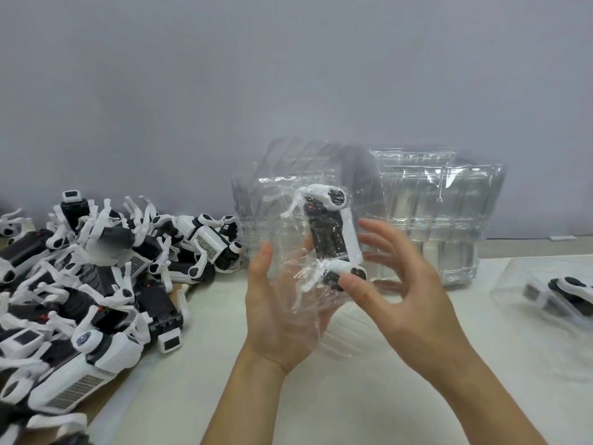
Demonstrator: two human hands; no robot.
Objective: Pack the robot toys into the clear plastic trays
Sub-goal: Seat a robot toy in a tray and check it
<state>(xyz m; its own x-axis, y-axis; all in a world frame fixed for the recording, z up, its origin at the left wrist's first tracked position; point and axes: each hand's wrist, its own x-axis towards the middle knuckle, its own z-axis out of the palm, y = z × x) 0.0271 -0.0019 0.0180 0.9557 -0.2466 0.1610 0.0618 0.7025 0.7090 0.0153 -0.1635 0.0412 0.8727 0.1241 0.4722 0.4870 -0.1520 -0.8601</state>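
A black-and-white robot toy (330, 236) lies inside a clear plastic tray (288, 200) that I hold upright above the table. My left hand (276, 313) cups the tray from behind and below, with the thumb up along its left edge. My right hand (407, 284) comes in from the right; its thumb presses on the toy's lower white leg joint, and the fingers spread behind the tray's right side. The tray is blurred by motion.
A large pile of loose robot toys (96, 268) covers the left of the table. A stack of empty clear trays (439, 220) stands against the wall behind my hands. At the right edge lies a packed tray with a robot toy (558, 293).
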